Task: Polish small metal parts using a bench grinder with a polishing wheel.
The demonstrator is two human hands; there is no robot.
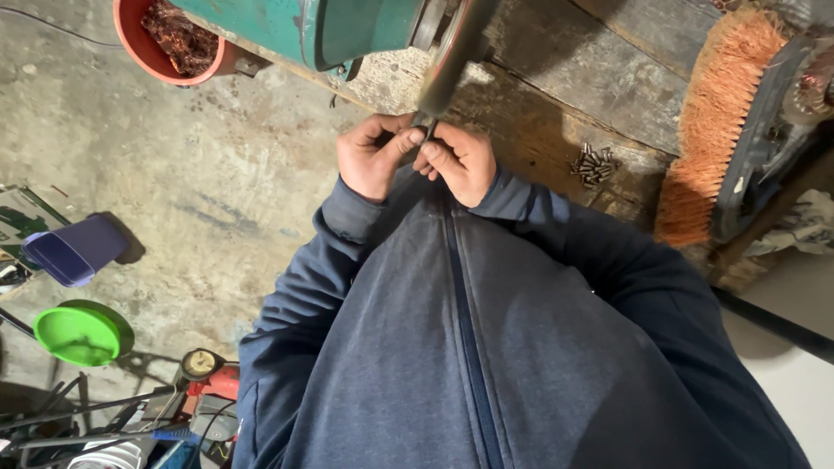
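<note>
My left hand (372, 155) and my right hand (460, 161) meet in front of my chest and pinch a small dark metal piece (425, 128) between their fingertips. The piece is pressed against the edge of a spinning grinding wheel (452, 54), which is blurred. The wheel sits on a green bench grinder (326, 28) mounted on a worn wooden bench (556, 95). A small heap of several short metal pins (592, 165) lies on the bench just right of my right hand.
An orange-bristled brush (708, 122) lies at the bench's right end. A red tub of copper scrap (169, 39) stands at top left. On the concrete floor (174, 174) are a purple container (76, 250), a green bowl (80, 333) and tools at lower left.
</note>
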